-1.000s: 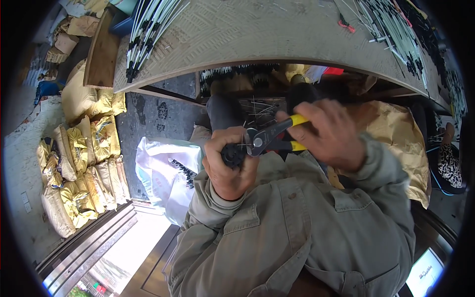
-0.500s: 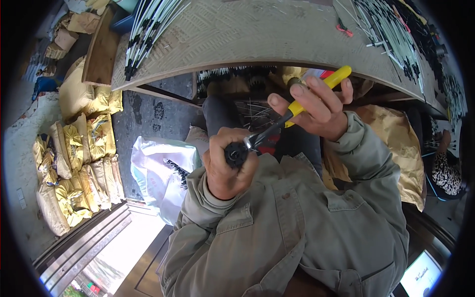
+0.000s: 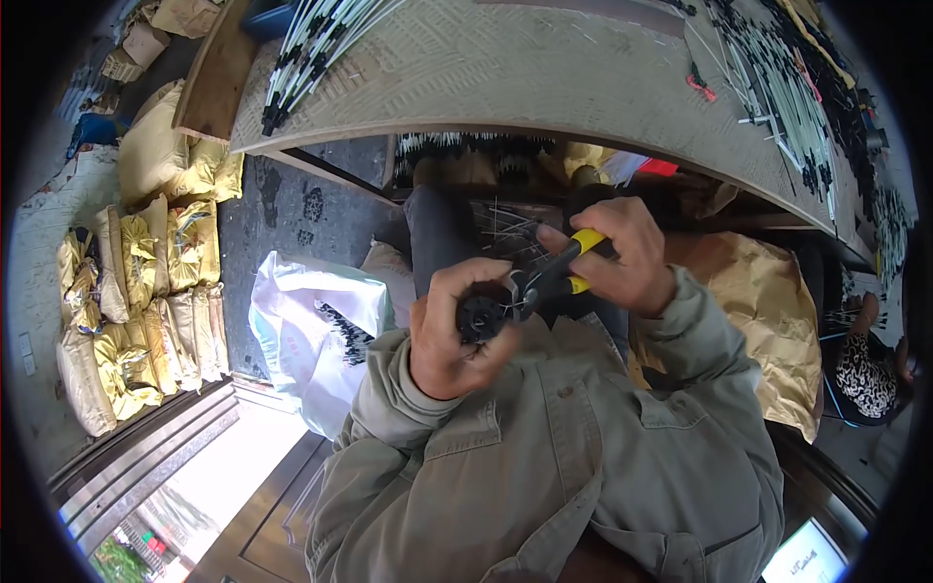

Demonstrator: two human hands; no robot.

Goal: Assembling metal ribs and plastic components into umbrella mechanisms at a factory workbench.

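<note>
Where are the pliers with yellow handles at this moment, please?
In the head view, the pliers are just right of the picture's centre, in the right hand, their jaws close beside the black round part that the left hand holds.

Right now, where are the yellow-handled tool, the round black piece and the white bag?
Yellow-handled tool (image 3: 552,271): head view, dark metal between head and grips.
Round black piece (image 3: 479,319): head view, its round end face.
White bag (image 3: 290,325): head view, bare white side.

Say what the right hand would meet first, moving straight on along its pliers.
The right hand, pliers leading, would likely meet the black part in the left hand first; depth there is unclear.
</note>
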